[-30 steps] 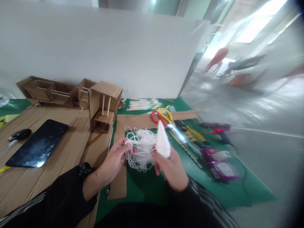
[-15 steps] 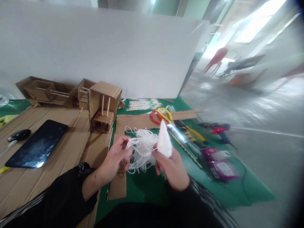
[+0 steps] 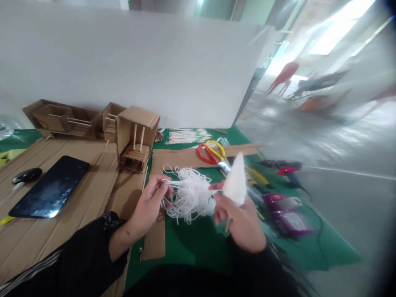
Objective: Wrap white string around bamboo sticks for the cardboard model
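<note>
My left hand (image 3: 154, 196) pinches several strands of white string at the left side of a loose, tangled heap of string (image 3: 192, 198). My right hand (image 3: 243, 218) is closed around a stick that carries a cone-shaped winding of white string (image 3: 236, 181), its tip pointing up. Below the cone a short end of the stick shows under my fingers. A strand runs from the heap to the right hand, beside the cone. The heap lies between both hands, over the green table and the edge of a cardboard strip.
Behind the hands lie red-and-yellow-handled scissors (image 3: 212, 152) and thin sticks (image 3: 188, 136). Cardboard box models (image 3: 136, 138) stand at left, near a black phone (image 3: 49, 185). Right of my hand are yellow-handled pliers (image 3: 258, 176), a purple package (image 3: 286, 214) and a glue gun (image 3: 286, 167).
My right hand has moved right with the string cone, away from the heap, and the strand between them now stretches out. The left hand stays almost in place, still pinching string.
</note>
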Available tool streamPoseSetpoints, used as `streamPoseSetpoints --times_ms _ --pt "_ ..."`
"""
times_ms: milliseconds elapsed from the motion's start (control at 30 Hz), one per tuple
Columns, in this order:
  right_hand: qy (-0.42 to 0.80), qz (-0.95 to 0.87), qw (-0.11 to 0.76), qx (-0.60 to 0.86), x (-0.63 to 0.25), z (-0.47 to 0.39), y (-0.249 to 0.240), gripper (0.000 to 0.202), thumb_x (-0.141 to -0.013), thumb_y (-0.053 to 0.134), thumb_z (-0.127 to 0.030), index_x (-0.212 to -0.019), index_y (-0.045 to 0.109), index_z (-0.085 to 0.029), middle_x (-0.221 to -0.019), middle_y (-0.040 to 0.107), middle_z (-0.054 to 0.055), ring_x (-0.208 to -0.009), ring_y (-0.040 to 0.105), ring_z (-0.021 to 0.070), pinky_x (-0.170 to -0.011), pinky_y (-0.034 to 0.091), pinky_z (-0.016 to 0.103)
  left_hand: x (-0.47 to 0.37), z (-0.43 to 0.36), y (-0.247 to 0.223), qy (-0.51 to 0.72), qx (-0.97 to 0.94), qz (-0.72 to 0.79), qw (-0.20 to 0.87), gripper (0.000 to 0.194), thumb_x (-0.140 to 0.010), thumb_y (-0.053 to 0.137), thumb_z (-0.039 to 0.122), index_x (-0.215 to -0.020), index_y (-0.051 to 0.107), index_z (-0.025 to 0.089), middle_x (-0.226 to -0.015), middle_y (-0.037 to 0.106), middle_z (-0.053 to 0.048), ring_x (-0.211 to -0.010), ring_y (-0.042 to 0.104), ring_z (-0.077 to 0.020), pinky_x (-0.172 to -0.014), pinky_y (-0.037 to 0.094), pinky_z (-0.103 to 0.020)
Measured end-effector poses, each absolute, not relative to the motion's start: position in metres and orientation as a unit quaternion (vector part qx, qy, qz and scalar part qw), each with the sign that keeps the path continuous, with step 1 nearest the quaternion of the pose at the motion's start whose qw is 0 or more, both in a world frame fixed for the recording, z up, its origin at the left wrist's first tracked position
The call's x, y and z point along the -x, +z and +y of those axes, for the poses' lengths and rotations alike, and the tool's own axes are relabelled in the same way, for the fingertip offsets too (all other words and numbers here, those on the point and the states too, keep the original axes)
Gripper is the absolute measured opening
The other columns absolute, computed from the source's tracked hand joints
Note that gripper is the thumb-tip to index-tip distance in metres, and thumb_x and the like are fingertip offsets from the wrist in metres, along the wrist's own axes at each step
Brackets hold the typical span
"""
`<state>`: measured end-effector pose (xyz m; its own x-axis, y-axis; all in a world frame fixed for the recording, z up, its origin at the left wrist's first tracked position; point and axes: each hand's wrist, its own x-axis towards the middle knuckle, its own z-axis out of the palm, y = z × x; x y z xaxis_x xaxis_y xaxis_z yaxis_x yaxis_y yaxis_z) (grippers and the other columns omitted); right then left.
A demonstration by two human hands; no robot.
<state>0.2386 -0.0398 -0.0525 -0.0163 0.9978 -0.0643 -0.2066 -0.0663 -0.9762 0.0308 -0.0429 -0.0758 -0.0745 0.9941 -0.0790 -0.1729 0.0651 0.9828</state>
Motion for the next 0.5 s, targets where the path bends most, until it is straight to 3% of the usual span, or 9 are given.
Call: streamPoseSetpoints --times_ms 100,233,367,500 --pt "0.601 -0.401 0.564 0.400 -0.255 -0.034 -0.046 0.020 -0.070 0.071 -0.023 -0.086 0.060 -0.019 -0.078 0.066 0.002 -0.044 0.052 0.0107 -0.046 0.051 0.030 -0.032 -0.043 -0.075 0.537 -0.407 0.502 0.543 0.027 -0.084 0.055 0.040 -0.101 0.055 0.020 -0.083 0.058 -0.003 -0.072 0.059 -0.0172 -0.044 0.050 -0.021" --pt "0.619 -0.358 0.600 0.360 -0.270 -0.027 -0.037 0.019 -0.065 0.069 -0.017 -0.082 0.065 -0.022 -0.078 0.068 0.004 -0.074 0.065 0.0215 -0.074 0.053 0.038 -0.032 -0.044 -0.079 0.524 -0.423 0.503 0.541 0.022 -0.084 0.054 0.038 -0.094 0.059 0.019 -0.083 0.057 -0.002 -0.061 0.057 -0.0132 -0.037 0.045 -0.018" --pt "0.651 -0.312 0.594 0.356 -0.279 -0.027 -0.030 0.028 -0.060 0.068 -0.020 -0.087 0.064 -0.027 -0.086 0.067 0.004 -0.070 0.062 0.0222 -0.061 0.050 0.037 -0.030 -0.044 -0.081 0.507 -0.417 0.510 0.556 0.014 -0.084 0.050 0.033 -0.087 0.055 0.020 -0.065 0.055 0.004 -0.041 0.050 -0.0079 -0.036 0.039 -0.017" --pt "0.662 -0.303 0.578 0.369 -0.297 -0.026 -0.031 0.028 -0.055 0.070 -0.026 -0.083 0.063 -0.029 -0.069 0.062 0.004 -0.057 0.057 0.0219 -0.050 0.044 0.037 -0.029 -0.045 -0.080 0.506 -0.400 0.512 0.567 0.009 -0.084 0.043 0.028 -0.082 0.049 0.021 -0.053 0.047 0.008 -0.037 0.043 -0.0077 -0.037 0.035 -0.017"
